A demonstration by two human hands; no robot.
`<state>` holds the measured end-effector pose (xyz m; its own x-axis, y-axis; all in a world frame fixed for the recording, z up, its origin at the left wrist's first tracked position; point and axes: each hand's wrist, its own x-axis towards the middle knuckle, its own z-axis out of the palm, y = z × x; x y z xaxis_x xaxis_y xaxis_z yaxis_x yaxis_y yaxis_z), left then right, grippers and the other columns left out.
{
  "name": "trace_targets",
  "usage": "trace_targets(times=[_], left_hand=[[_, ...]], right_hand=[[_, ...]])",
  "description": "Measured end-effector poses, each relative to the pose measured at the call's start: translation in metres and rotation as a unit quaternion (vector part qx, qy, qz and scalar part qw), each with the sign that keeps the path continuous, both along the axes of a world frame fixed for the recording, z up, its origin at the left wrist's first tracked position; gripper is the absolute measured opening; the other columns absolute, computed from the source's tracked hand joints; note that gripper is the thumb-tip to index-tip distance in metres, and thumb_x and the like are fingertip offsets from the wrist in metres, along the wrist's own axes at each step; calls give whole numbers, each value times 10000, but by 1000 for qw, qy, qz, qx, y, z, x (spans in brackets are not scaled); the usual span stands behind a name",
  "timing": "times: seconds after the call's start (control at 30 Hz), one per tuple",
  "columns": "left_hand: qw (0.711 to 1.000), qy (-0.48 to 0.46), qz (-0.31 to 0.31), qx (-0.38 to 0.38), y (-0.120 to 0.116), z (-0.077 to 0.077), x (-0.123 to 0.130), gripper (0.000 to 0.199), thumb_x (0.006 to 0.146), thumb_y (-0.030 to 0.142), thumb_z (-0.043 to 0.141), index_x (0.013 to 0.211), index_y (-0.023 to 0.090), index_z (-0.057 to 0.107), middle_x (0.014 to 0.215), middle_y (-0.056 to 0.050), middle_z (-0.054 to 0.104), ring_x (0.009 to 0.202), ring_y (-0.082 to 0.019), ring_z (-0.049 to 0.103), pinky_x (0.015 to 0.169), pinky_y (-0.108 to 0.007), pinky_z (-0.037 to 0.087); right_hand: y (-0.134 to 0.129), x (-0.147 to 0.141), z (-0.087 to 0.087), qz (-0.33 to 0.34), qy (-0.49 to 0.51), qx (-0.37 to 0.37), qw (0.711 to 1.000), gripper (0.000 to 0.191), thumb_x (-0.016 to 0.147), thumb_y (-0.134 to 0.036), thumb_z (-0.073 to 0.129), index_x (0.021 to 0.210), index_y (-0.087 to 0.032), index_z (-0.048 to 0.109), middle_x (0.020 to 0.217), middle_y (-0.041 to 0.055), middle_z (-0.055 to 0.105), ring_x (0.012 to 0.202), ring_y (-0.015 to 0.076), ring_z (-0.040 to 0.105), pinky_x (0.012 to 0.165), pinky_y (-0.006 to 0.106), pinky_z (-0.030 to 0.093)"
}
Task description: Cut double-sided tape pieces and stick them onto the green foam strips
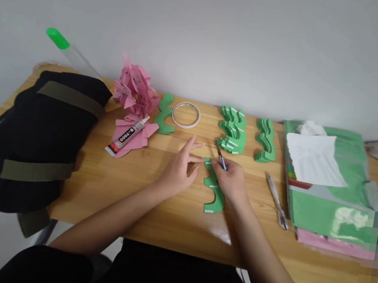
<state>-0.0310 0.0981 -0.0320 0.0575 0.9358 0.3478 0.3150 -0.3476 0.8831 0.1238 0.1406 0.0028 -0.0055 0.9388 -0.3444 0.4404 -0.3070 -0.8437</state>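
A wavy green cutout (214, 199) with small white strips lies on the wooden table in front of me. My right hand (232, 181) is closed around a slim dark tool (221, 157), its tip pointing away from me, and rests at the cutout's upper end. My left hand (181, 169) has its fingers apart, with a fingertip near the cutout's upper left edge. Beyond my hands lie a stack of green cutouts with white strips (237, 142), another green stack (265, 141), a single green shape (164, 116) and a white tape ring (186, 114).
A black bag (32, 136) covers the table's left side. Pink crumpled paper (136, 90) and a glue tube (127, 136) lie beside it. To the right are a pen-like tool (276, 199), green packets (339, 213) and white paper (315, 159). A wall (206, 34) stands behind.
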Motion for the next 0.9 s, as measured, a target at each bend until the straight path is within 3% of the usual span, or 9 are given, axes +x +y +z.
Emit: trace_targets(times=[0.4,0.73,0.9], left_hand=[[997,62,-45,32,-2,2,1,901,854,-8,433,1538,302,-65,1415,-186,506,1022,-203,717,928,-392,564],[969,233,-25,79,-6,4,3,919,844,10,412,1511,198,-191,1445,-249,476,1023,-205,717,880,-383,582],[979,195,-25,55,-5,2,5,911,829,11,424,1525,248,-114,1429,-224,494,996,-211,724,896,-422,554]], right_hand=[[-2,-6,2,15,-112,28,993,210,736,-314,551,593,-175,619,500,2,568,501,152,501,495,252,312],[-7,-10,2,17,-197,53,979,190,796,-265,583,698,-160,708,697,107,730,636,219,628,572,282,329],[-8,-11,0,-3,-181,66,981,126,767,-246,615,716,-170,702,738,112,737,690,229,647,601,279,358]])
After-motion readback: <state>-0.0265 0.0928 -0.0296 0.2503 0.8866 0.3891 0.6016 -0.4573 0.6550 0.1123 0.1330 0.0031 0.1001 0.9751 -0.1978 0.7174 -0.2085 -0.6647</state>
